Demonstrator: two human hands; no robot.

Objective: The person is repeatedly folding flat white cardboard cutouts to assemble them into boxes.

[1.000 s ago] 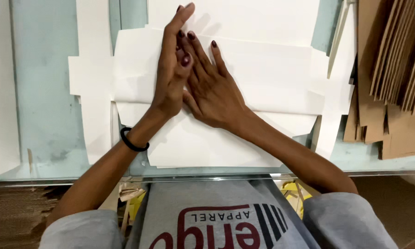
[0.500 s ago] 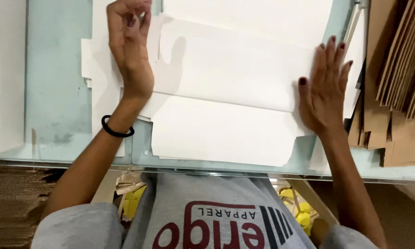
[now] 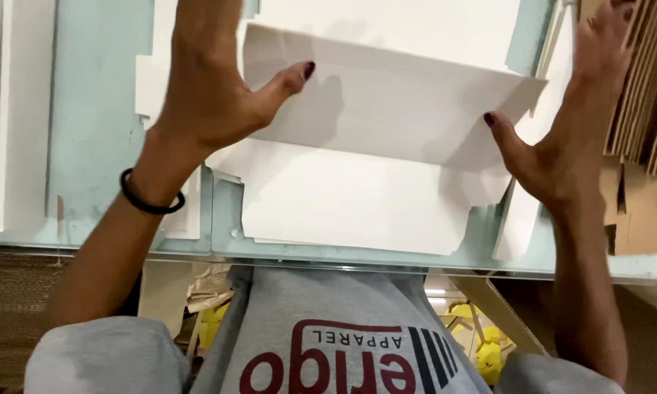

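a white die-cut cardboard box blank [image 3: 387,109] is held above the pale blue bench [image 3: 95,146], grasped at its side edges by the left hand [image 3: 212,95] and right hand [image 3: 569,138]. it looks light, thin and easily creased.

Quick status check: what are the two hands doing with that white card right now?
Left hand and right hand grip opposite ends of the folded white card panel, thumbs on top. Panel raised over flat white card sheet. Brown cardboard stack close by right hand.
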